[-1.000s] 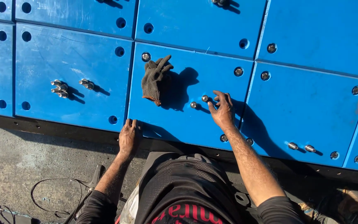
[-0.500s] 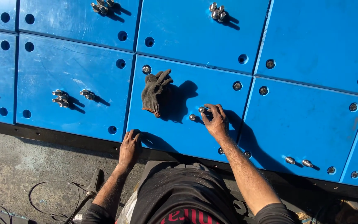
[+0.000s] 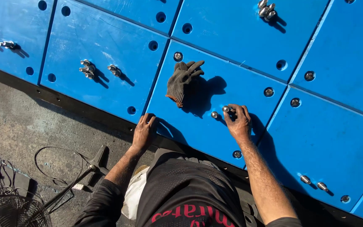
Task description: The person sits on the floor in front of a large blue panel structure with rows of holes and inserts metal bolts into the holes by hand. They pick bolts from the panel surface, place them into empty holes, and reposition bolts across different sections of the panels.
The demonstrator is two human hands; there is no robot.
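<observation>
Head view
Right hand (image 3: 239,122): resting on the blue panel (image 3: 215,126), fingers curling around a steel bolt (image 3: 227,109) standing up from the surface — fingertips pinching it, a narrow grip.
Second bolt (image 3: 214,114): sitting just left of the held one, untouched, apart from the hand.
Left hand (image 3: 143,132): pressing flat on the panel's lower edge, fingers spread, holding nothing — bracing the lean.
Glove (image 3: 183,80): grey knit, lying crumpled on the same panel, above and between the two hands, casting a shadow to its right.
Panel holes: bolts sitting sunk in the corner holes of this panel; several holes in the neighbouring panel to the left showing open.
Loose bolts (image 3: 90,69): small clusters lying on the left panel, well apart from both hands; another cluster (image 3: 265,10) lying near the top edge.
Ground: grey concrete at lower left, with a fan (image 3: 11,214) and tangled cable (image 3: 55,164) lying on it.
</observation>
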